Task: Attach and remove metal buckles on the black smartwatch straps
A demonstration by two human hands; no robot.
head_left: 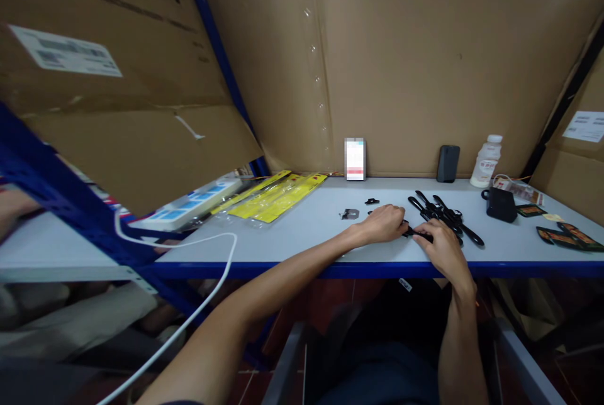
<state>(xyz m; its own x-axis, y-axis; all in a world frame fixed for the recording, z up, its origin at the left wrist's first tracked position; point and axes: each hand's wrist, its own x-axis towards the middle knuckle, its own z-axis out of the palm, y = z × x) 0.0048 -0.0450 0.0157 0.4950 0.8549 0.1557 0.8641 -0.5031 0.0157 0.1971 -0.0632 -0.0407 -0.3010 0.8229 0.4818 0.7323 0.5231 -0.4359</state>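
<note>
My left hand (385, 223) and my right hand (442, 246) are close together over the front of the table. Between them they hold a black spokeshave (415, 233), its middle partly covered by my fingers. The fingers of both hands are closed around it. Just behind and right of my right hand lies a pile of black spokeshaves (441, 211), handles crossing. A flat metal blade (350, 214) rests left of my left hand. Behind that blade sits a small black cap piece (372, 201).
Yellow-backed clear packaging (278, 197) and a white power strip (189, 204) lie at left. A lit phone (355, 159), a dark phone (448, 163) and a bottle (486, 161) stand along the cardboard back. A black case (501, 205) and dark printed cards (570, 237) are at right. A white cable (229, 260) hangs over the edge.
</note>
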